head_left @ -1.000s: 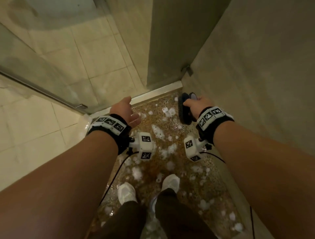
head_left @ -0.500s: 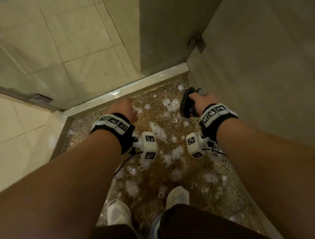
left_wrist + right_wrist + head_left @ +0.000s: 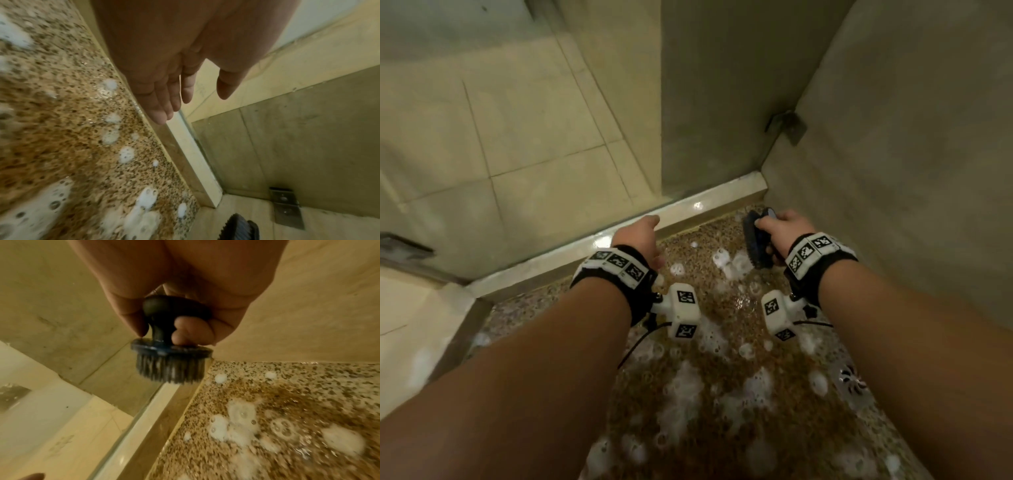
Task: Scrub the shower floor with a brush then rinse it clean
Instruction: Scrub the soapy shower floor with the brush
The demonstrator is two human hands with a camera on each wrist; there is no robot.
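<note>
Shifted toward the far right corner of the foamy shower floor (image 3: 726, 359): round brush (image 3: 170, 360), knob gripped by right hand (image 3: 784, 228), bristles off the floor; left hand (image 3: 164, 78) empty, fingers straight, nearer the curb (image 3: 688, 209); corner scrubbing apparently next, rinse pending.

Ahead of me a pale curb (image 3: 709, 202) runs across, wet and glinting. A glass panel (image 3: 500, 120) stands on it, and through the glass I see cream tiles (image 3: 534, 192) with thin grout lines. A metal bracket (image 3: 787, 125) sits in the corner where the glass meets the grey wall (image 3: 911, 154). At my left, a 2nd dark fitting (image 3: 404, 248) shows, blurred.
</note>
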